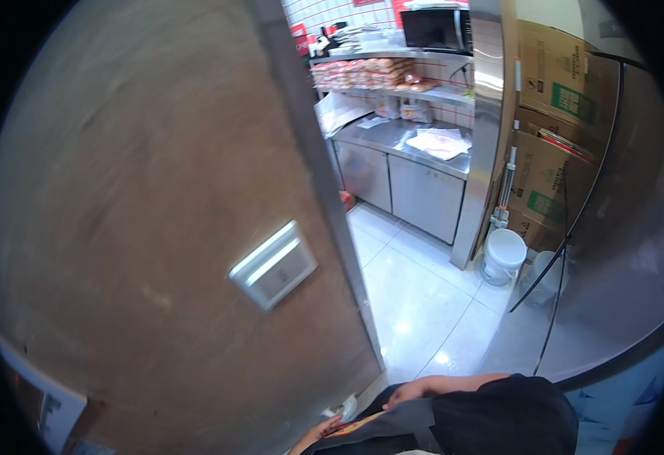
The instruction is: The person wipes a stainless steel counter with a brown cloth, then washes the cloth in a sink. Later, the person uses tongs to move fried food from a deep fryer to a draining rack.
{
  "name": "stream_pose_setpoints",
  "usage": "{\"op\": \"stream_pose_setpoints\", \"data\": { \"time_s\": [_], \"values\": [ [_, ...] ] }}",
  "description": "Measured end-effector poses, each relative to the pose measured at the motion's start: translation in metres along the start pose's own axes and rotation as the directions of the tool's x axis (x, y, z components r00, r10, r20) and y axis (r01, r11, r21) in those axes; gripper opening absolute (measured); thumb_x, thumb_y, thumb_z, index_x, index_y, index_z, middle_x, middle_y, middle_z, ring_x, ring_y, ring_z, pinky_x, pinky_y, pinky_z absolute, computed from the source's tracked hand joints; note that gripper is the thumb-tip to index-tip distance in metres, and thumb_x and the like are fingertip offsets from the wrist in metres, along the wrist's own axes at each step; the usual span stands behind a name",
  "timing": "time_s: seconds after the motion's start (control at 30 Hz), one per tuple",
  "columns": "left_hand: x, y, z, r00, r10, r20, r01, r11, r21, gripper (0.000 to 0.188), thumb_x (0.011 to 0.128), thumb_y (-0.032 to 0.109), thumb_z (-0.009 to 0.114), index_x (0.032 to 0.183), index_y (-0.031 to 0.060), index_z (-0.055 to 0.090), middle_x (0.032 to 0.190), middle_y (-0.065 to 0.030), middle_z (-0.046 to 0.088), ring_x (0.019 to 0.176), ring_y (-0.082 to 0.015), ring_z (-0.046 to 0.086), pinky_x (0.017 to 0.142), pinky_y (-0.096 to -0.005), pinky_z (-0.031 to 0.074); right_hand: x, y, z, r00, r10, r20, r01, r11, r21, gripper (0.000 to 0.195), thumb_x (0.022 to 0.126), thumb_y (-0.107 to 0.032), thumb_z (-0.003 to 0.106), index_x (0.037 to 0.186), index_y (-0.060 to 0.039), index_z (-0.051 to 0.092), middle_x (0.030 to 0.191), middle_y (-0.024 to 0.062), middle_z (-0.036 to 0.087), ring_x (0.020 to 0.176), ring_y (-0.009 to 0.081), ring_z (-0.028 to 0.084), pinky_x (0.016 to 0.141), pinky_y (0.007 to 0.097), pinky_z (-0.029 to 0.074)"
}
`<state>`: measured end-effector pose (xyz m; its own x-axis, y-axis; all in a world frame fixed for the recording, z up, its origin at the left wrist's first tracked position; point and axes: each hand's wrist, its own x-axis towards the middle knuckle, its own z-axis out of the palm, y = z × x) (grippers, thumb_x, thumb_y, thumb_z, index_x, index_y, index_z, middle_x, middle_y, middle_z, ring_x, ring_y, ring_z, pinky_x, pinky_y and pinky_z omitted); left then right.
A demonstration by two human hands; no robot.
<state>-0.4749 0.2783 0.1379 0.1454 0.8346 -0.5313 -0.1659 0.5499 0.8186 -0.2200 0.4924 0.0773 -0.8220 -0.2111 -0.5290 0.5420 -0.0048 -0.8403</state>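
My left hand (328, 426) is low in the view, beside a red and yellow patch (357, 425) at the edge of my grey apron (406, 418). Whether that patch is print on the apron or a separate thing, I cannot tell. My right hand (405, 393) is in front of my body by the apron, its fingers partly hidden. The black sleeve and shirt (503, 415) fill the bottom right. Just beyond my left hand, a small white object (343, 406) sits near the foot of the brown wall (184, 187). Nothing held shows clearly in either hand.
A covered wall plate (273, 265) is on the wall. Past its metal edge (309, 148) stand a steel counter (360, 133), shelves with packaged buns (372, 74) and a microwave oven (434, 29). A lidded white bucket (504, 253), cardboard boxes (542, 165) and dark cords (588, 199) are right.
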Motion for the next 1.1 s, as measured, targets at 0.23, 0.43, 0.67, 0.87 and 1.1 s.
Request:
{"op": "stream_pose_setpoints", "data": {
  "time_s": [0.23, 0.43, 0.67, 0.87, 1.1],
  "values": [
    [0.113, 0.074, 0.026, 0.996, -0.075, 0.044, 0.064, 0.973, 0.221, 0.040, 0.090, 0.027, 0.056, 0.124, 0.0055, 0.055, 0.126, -0.0139, 0.055, 0.124, -0.0193, 0.046, 0.100, -0.0329, 0.038, -0.041, 0.178, -0.018, 0.992, 0.118, -0.047, -0.118, 0.993, -0.011, 0.046, 0.091, -0.034, 0.054, 0.121, -0.0002, 0.055, 0.119, 0.0109, 0.059, 0.109, 0.0227, 0.052, 0.095, 0.0382, 0.040],
    [0.195, 0.095, 0.031, 0.989, -0.121, 0.087, 0.076, 0.910, 0.407, 0.039, 0.089, 0.029, 0.057, 0.121, 0.0057, 0.057, 0.124, -0.0142, 0.056, 0.122, -0.0206, 0.048, 0.099, -0.0339, 0.039, -0.125, 0.223, -0.037, 0.599, 0.599, -0.532, -0.714, 0.700, -0.016, 0.050, 0.088, -0.048, 0.051, 0.111, -0.0051, 0.064, 0.112, 0.0169, 0.062, 0.105, 0.0337, 0.057, 0.092, 0.0402, 0.043],
    [0.331, 0.125, 0.073, 0.986, -0.140, 0.095, 0.072, 0.856, 0.512, 0.039, 0.088, 0.030, 0.057, 0.119, 0.0059, 0.059, 0.122, -0.0146, 0.057, 0.120, -0.0221, 0.050, 0.098, -0.0351, 0.040, -0.211, 0.388, -0.122, 0.453, 0.577, -0.680, -0.671, 0.723, 0.167, 0.053, 0.087, -0.049, 0.047, 0.111, -0.0056, 0.064, 0.121, 0.0182, 0.057, 0.112, 0.0359, 0.054, 0.097, 0.0402, 0.040],
    [0.397, 0.172, 0.078, 0.974, -0.155, -0.168, 0.225, 0.785, 0.578, 0.039, 0.087, 0.032, 0.058, 0.116, 0.0062, 0.060, 0.120, -0.0149, 0.058, 0.118, -0.0234, 0.051, 0.096, -0.0361, 0.041, -0.225, 0.357, -0.221, 0.516, 0.313, -0.797, -0.262, 0.944, 0.201, 0.050, 0.085, -0.049, 0.049, 0.105, -0.0075, 0.066, 0.113, 0.0191, 0.061, 0.104, 0.0348, 0.058, 0.091, 0.0404, 0.044],
    [0.477, 0.191, 0.085, 0.955, -0.139, -0.264, 0.274, 0.760, 0.590, 0.039, 0.085, 0.034, 0.059, 0.113, 0.0064, 0.062, 0.118, -0.0153, 0.059, 0.115, -0.0250, 0.053, 0.095, -0.0373, 0.042, -0.297, 0.302, -0.403, 0.387, 0.334, -0.860, -0.614, 0.789, 0.030, 0.037, 0.082, -0.041, 0.056, 0.094, -0.0082, 0.068, 0.089, 0.0153, 0.067, 0.086, 0.0322, 0.064, 0.075, 0.0415, 0.049]
  ]
}}
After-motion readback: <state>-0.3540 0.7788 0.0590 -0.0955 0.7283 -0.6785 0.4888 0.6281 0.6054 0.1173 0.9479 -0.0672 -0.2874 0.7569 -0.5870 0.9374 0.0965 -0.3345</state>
